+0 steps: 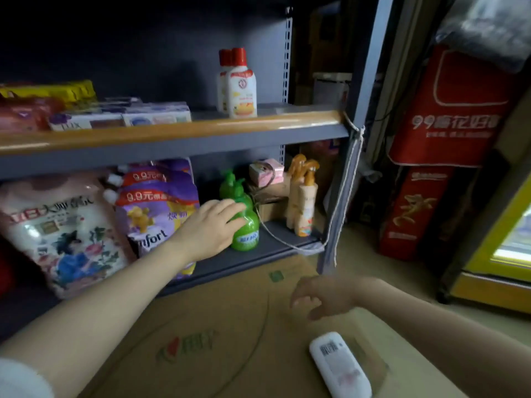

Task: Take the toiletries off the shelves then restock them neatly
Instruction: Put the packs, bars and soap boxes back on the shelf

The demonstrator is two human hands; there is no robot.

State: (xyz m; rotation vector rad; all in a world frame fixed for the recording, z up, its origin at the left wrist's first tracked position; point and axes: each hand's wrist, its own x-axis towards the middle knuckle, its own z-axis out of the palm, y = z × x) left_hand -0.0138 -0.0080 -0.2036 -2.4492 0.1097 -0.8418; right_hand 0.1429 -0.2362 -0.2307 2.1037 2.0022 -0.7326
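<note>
Left hand rests on front green pump bottle, lower shelf. Right hand hangs loosely curled over cardboard before that shelf.

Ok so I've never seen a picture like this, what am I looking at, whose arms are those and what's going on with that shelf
There is no machine here. The one picture comes from a wide-angle camera worn on a person's head, looking forward and down, so the two bare arms are the wearer's own.

The left hand reaches into the lower shelf and rests on the front green pump bottle; whether it has gripped it yet is unclear. The right hand hovers, loosely curled and holding nothing, above a flattened cardboard sheet on the floor, where a white bottle lies flat.

Beside the green bottles stand purple refill pouches and orange spray bottles. The upper shelf carries soap boxes and white bottles with red caps.
</note>
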